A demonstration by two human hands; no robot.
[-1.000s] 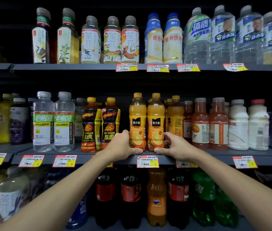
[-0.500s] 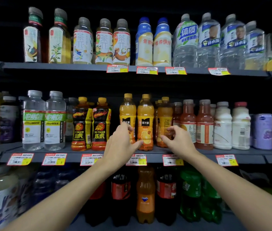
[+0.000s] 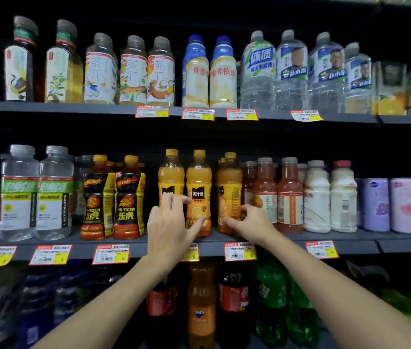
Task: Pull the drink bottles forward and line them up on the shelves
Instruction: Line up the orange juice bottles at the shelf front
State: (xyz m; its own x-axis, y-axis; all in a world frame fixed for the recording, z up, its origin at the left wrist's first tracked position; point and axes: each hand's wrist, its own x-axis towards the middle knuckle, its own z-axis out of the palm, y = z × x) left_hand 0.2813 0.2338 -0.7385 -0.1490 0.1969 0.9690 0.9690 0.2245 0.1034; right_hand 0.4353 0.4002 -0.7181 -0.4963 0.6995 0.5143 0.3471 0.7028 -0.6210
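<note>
Gripped low by the right hand (image 3: 247, 220), the orange plastic juice bottle (image 3: 229, 190) set slightly back on the grey shelf (image 3: 360, 244) could tip against the two front bottles (image 3: 198, 177) under the spread, unclasped left hand (image 3: 170, 225).

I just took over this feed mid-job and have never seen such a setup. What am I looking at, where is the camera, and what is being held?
There is no machine here: a person works with two bare hands. The one picture comes from a wide-angle camera on their head, looking forward and down, so both forearms reach in from below. Ahead are shelves of drink bottles. The middle shelf holds water, energy drinks, orange juice and milky drinks. The right hand grips the right-hand orange juice bottle, whose label faces sideways. The left hand covers the leftmost orange juice bottle, thumb on its neighbour. Whether it grips either is unclear.
</note>
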